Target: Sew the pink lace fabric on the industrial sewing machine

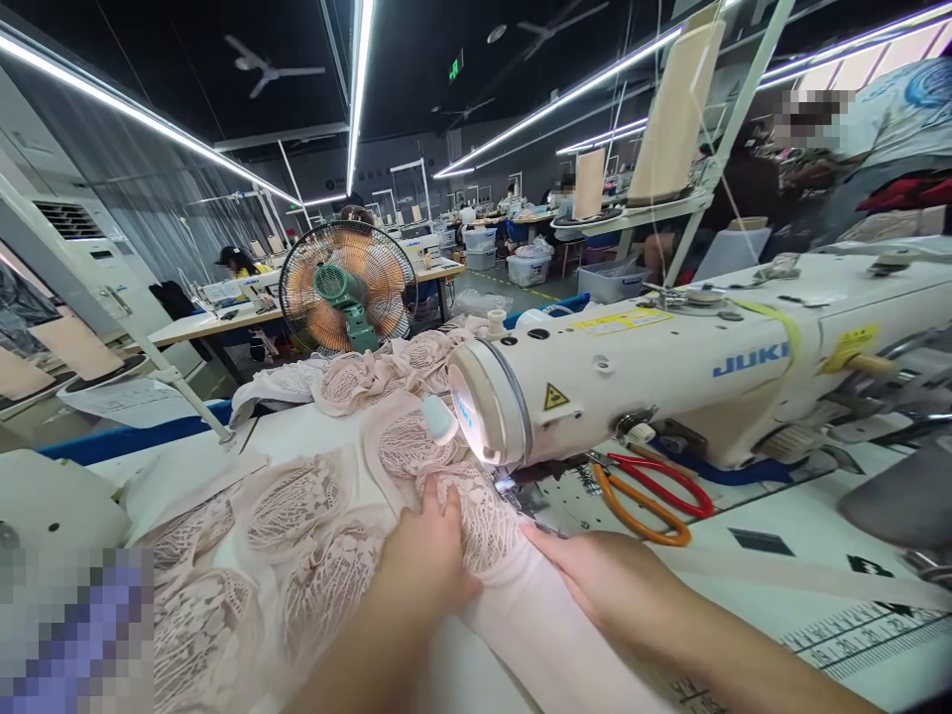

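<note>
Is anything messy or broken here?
Nothing looks broken. The lace lies bunched in a heap left of the machine, and the scissors sit under its arm. Both hands, left and right, press flat on the lace by the needle.

Ahead of us the white sewing machine [669, 387] spans the surface [788, 516], its head low over the needle area, leaving only a narrow gap beneath. Orange and red scissors [647, 496] lie just right of that gap. Heaped pink lace fabric [297, 535] fills the left side. Bare surface lies open to the right, near the printed ruler [863, 635].
</note>
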Tool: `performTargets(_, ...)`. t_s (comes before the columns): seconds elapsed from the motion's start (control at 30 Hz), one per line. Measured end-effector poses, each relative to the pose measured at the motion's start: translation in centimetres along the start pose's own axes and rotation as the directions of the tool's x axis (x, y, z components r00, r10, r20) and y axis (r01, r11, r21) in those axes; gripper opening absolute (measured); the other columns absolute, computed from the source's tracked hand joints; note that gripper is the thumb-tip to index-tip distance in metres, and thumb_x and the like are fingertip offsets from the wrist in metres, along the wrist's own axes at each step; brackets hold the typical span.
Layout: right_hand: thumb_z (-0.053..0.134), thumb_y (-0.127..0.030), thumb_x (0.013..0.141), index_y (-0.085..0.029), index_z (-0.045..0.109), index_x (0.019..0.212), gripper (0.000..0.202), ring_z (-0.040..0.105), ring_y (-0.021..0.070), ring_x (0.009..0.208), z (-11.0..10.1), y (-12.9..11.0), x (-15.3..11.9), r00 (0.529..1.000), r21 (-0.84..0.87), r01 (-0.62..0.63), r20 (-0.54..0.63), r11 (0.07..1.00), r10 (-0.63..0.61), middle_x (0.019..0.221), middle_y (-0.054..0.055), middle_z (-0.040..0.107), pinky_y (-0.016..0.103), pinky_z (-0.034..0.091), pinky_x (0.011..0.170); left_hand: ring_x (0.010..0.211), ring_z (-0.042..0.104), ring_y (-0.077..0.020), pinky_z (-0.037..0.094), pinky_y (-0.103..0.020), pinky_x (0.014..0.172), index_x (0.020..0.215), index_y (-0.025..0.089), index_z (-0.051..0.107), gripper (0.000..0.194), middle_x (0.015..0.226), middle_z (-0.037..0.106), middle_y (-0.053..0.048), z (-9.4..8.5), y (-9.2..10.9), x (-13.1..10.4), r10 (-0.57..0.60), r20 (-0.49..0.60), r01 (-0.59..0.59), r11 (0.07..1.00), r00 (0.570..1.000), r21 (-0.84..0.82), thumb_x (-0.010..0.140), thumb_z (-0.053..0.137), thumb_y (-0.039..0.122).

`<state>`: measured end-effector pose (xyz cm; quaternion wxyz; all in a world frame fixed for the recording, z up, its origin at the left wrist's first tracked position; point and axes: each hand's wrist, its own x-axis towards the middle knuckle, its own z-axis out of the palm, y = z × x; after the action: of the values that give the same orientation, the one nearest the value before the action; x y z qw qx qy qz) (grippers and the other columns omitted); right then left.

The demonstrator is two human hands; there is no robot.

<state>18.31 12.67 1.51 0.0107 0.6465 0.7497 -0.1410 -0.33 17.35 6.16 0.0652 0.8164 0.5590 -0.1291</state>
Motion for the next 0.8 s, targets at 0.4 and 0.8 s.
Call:
performTargets(0.4,0.051,-0.006,0.082,-0.024,0.03,0.149,0.072,0.065,0.032,0.076,-0.9,-0.6,0.0,0.988,-0.047,-0.046,0.142,0.998,0.053,0.087,0.014,0.07,0.029,0.024,0.05,0.137,0.033,-0.0334,0.038,-0.039,0.105,0.151,0.016,0.016,0.098,0.158,0.007,-0.016,-0.1,-2.6,2.3,0.07,-0.016,-0.071,0.983,0.997,-0.168,0.066,0.066,0.024)
performTargets(0.8,0.051,-0.006,0.08,-0.025,0.042,0.143,0.066,0.066,0.0319,0.081,-0.4,-0.2,-0.2,0.995,-0.044,-0.005,0.101,0.999,0.009,0.093,0.014,0.071,0.029,0.021,0.05,0.142,0.023,-0.0286,0.032,-0.038,0.111,0.151,0.014,0.016,0.087,0.158,0.009,-0.013,0.4,-3.2,3.1,0.045,-0.103,-0.064,0.98,0.994,-0.189,0.077,0.062,0.019)
